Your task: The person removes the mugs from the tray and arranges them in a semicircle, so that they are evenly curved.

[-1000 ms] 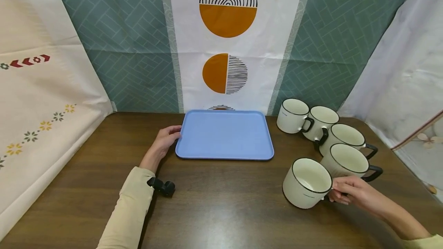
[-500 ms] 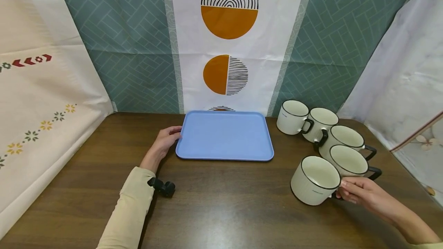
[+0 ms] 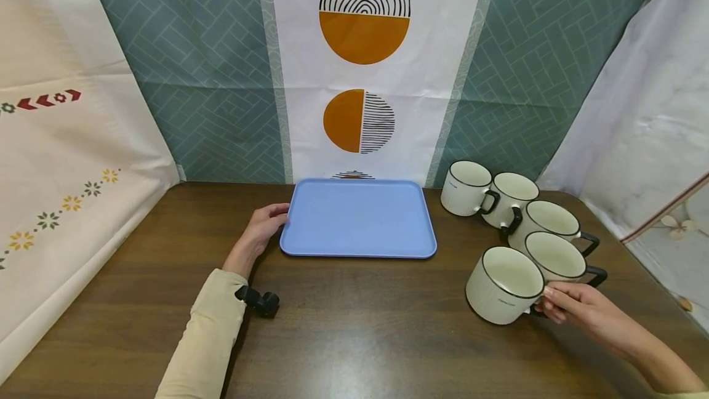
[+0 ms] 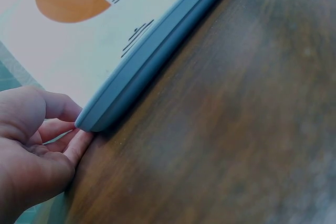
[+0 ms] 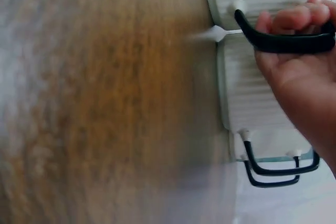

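At the far middle of the table lies a light blue rectangular tray (image 3: 359, 219). My left hand (image 3: 261, 229) holds its left edge; in the left wrist view, the fingertips meet the rim of the tray (image 4: 123, 87) from above and below. On the right, my right hand (image 3: 581, 310) grips a cream mug (image 3: 498, 297) with a black rim. The right wrist view shows its black handle (image 5: 289, 44) with my fingers (image 5: 294, 18) curled through it. This mug stands upright, close in front of another cream mug (image 3: 554, 257) whose handle points right.
Behind these stand several matching mugs, one cream mug (image 3: 551, 219) partly hidden, another cream mug (image 3: 512, 189) beyond it, and a cream mug (image 3: 464, 186) at the back wall. Patterned cloths hang at the back and both sides of the brown wooden table (image 3: 343, 313).
My right hand has moved the gripped mug slightly right and back, nearer the mug behind it; it stays nearly still over the last half second. My left hand and the tray stay put.
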`<action>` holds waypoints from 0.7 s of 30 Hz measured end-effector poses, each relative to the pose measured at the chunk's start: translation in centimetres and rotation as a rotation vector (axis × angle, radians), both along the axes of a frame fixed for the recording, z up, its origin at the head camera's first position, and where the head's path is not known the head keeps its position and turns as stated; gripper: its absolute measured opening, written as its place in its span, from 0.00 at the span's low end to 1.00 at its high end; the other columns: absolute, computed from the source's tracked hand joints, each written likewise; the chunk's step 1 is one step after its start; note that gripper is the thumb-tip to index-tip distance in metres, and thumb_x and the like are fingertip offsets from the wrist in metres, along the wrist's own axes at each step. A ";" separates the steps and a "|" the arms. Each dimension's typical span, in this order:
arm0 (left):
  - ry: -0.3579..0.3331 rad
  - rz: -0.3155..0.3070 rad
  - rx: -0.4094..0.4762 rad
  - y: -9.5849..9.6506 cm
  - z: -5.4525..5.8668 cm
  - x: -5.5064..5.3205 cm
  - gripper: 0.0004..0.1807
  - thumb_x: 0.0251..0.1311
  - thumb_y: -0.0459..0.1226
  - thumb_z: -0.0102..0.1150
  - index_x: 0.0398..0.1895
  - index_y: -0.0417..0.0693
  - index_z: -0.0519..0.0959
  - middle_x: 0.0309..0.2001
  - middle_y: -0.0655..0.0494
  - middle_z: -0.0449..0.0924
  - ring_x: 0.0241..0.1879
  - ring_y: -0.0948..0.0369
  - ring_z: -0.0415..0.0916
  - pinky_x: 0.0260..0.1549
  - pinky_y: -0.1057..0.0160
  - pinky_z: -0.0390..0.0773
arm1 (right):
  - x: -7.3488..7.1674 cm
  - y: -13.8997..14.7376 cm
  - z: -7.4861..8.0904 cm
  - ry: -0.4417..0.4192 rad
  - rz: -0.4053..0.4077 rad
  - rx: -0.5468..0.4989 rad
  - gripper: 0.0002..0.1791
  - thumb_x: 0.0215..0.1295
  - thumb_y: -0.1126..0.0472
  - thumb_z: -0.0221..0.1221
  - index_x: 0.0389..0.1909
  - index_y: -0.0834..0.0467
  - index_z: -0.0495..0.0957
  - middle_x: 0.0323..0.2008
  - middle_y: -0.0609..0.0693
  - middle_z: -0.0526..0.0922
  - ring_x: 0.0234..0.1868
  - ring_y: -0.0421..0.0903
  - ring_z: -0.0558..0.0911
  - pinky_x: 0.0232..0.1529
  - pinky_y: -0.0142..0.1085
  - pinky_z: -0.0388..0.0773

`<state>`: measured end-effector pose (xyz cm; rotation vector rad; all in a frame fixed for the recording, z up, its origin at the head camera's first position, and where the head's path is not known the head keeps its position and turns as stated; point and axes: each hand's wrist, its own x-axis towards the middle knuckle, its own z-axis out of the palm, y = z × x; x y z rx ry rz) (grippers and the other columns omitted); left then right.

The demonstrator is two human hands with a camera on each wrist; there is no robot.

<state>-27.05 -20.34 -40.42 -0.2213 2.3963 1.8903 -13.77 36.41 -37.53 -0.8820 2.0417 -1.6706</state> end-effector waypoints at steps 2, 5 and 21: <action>0.001 -0.002 0.000 0.0 0.1 0.0 0.24 0.67 0.27 0.45 0.67 0.30 0.64 0.64 0.33 0.64 0.61 0.45 0.62 0.63 0.51 0.62 | 0.2 0.0 0.2 0.058 -0.066 0.095 0.16 0.75 0.75 0.34 0.33 0.68 0.70 0.25 0.56 0.68 0.30 0.49 0.70 0.29 0.40 0.64; 0.001 -0.001 -0.002 0.0 0.1 0.0 0.24 0.68 0.27 0.45 0.67 0.30 0.63 0.64 0.34 0.64 0.61 0.46 0.62 0.63 0.51 0.62 | 0.5 0.0 0.5 0.111 -0.153 0.220 0.16 0.76 0.72 0.37 0.33 0.67 0.72 0.26 0.54 0.74 0.32 0.46 0.75 0.31 0.36 0.70; -0.008 0.020 0.055 0.5 0.1 0.0 0.25 0.68 0.28 0.45 0.67 0.28 0.62 0.65 0.34 0.62 0.61 0.47 0.61 0.63 0.53 0.62 | 3.9 -2.2 3.3 0.500 -0.848 0.760 0.07 0.62 0.55 0.64 0.35 0.55 0.83 0.29 0.47 0.84 0.23 0.28 0.76 0.20 0.31 0.71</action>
